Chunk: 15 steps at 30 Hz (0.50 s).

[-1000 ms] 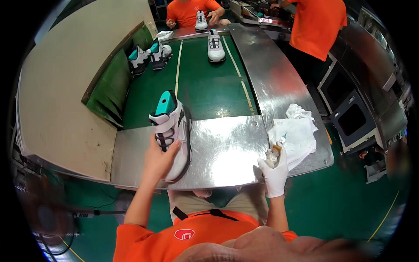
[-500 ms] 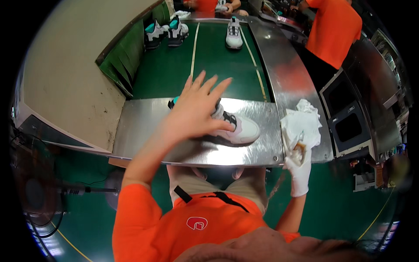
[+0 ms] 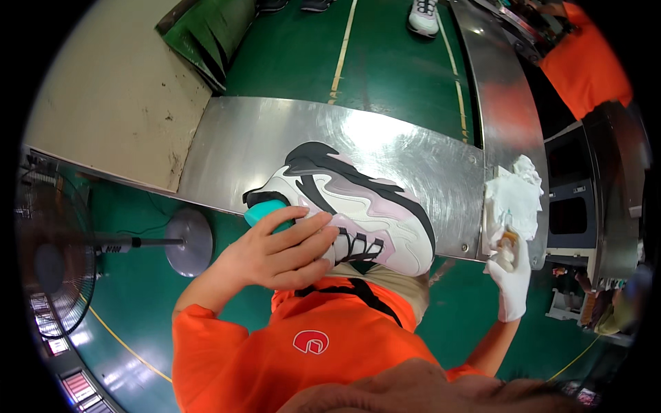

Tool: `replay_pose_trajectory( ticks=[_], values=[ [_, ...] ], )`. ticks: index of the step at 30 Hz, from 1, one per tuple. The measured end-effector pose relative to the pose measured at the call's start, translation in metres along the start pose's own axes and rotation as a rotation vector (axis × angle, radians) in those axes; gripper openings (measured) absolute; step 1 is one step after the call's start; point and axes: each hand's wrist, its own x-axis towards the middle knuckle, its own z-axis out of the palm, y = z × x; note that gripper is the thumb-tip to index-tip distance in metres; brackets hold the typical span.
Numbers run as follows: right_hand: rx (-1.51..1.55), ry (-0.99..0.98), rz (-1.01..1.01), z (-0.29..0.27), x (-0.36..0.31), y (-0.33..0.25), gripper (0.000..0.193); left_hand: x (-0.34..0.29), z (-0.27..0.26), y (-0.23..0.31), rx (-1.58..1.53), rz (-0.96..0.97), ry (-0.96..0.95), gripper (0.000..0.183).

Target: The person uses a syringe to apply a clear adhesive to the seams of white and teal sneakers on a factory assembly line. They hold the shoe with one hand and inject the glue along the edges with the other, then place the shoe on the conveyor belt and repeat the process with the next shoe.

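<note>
A white, pale pink and black sneaker [image 3: 365, 206] with a turquoise lining is raised close to me, its black sole edge turned up and away. My left hand [image 3: 292, 251], bare, grips it at the collar and tongue with the fingers curled over. The thumb is hidden. On the right, my right hand [image 3: 511, 275] wears a white glove and lies low over the steel edge. Between its curled fingers shows a small amber-and-clear object [image 3: 509, 237], too small to name, beside a crumpled white cloth [image 3: 518, 199].
A steel ledge [image 3: 227, 151] crosses in front of the green conveyor belt [image 3: 289, 76]. Another sneaker [image 3: 423, 19] stands on the belt, with dark shoe tips [image 3: 317, 4] farther left. A fan [image 3: 51, 265] stands at left. A person in orange [image 3: 585, 65] is at far right.
My left hand has closed on the sneaker, lifted it off the steel ledge toward me and tipped it sideways. The view has shifted downward. My right hand stays by the cloth.
</note>
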Motion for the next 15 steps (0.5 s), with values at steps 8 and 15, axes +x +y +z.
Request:
replay_pose_trajectory(
  ticks=[8,15],
  values=[
    [-0.019,-0.229,-0.066,0.014,0.006,-0.020,0.068,0.008,-0.003,-0.007,0.010,-0.220,0.019,0.032],
    [0.804,-0.714,-0.183,0.069,0.024,-0.026,0.083,0.020,-0.005,-0.016,-0.055,-0.251,-0.017,0.023]
  ],
)
